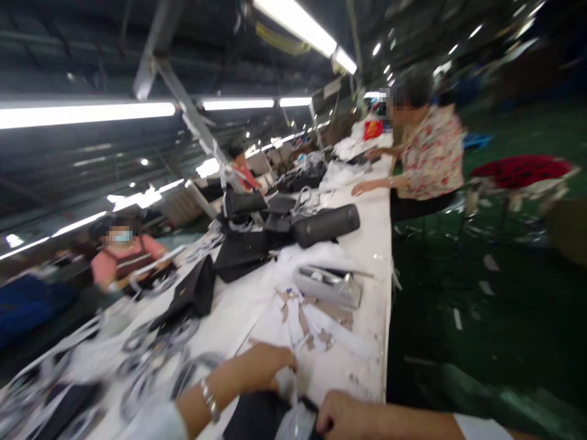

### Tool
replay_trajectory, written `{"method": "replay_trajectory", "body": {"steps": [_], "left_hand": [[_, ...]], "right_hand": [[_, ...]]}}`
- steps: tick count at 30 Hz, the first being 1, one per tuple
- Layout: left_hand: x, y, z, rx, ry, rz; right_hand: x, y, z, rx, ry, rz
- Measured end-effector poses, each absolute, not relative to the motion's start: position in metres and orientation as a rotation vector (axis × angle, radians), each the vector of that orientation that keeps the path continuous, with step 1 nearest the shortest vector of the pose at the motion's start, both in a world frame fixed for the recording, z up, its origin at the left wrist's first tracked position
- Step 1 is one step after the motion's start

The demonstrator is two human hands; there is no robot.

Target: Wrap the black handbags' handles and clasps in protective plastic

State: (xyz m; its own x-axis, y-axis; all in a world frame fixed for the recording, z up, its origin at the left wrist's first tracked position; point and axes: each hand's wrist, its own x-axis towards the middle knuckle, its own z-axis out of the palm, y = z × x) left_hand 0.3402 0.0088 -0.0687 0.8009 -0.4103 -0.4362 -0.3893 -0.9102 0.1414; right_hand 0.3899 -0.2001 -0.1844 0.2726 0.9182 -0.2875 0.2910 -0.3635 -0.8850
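Note:
At the bottom of the head view, my left hand (268, 366), with a bracelet at its wrist, is closed on a thin whitish strip of plastic (295, 391). That strip runs down to a crumpled translucent piece lying over a black item (254, 418), which looks like a bag and is cut off by the frame's edge. My right hand (339, 414) is curled closed at the black item's right side; what its fingers hold, if anything, is hidden. Beyond my hands lie paper scraps (298, 321) and a grey tape dispenser (328, 286).
Black bags (243, 250) and a black cylindrical case (326, 225) stand along the white table (373, 330). Coiled grey straps (147, 385) cover its left side. One co-worker (428, 153) sits at the right edge, another (128, 256) at the left. A red stool (523, 171) stands right.

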Motion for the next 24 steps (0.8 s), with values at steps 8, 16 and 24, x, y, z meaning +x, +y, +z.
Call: {"method": "replay_trajectory", "body": {"steps": [8, 16, 24], "left_hand": [[0.35, 0.037, -0.105, 2.663, -0.756, -1.009], [0.339, 0.032, -0.107, 2.531, -0.679, -1.216], [0.303, 0.022, -0.109, 2.582, -0.189, -0.904]], "right_hand": [[0.361, -0.195, -0.223, -1.509, -0.982, 1.469], [0.363, -0.196, -0.216, -1.459, -1.293, 1.225], [0.371, -0.196, -0.211, -1.231, -1.142, 1.603]]}}
